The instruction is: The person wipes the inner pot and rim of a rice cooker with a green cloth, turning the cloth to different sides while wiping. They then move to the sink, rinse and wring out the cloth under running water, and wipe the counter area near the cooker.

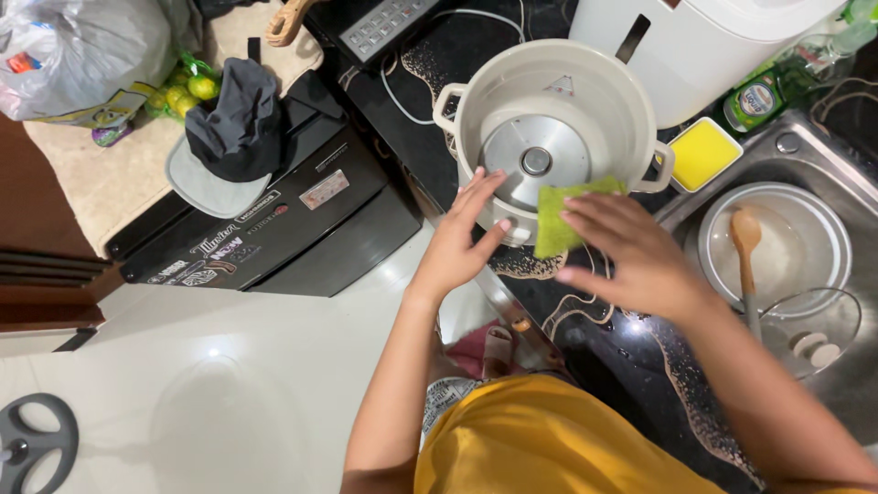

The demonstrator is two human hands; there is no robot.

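Two hands on one white cooker body [558, 119], standing on the dark counter [631, 366] beside the sink [805, 155]. Left hand [462, 242] spread open, fingers steadying the near rim. Right hand [631, 256] pressing one green sponge [562, 215] flat against that rim — fingers extended, not curled. One wooden spoon [745, 242] in the sink bowl [814, 229].

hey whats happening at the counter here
A person in a yellow top is standing at a dark counter, working on a white cooker body with its inner pot out. The right hand presses a green sponge against the near rim, while the left hand steadies the outside wall. The heating plate inside is bare. Beside it, the sink holds a white pot with a wooden spoon in it.
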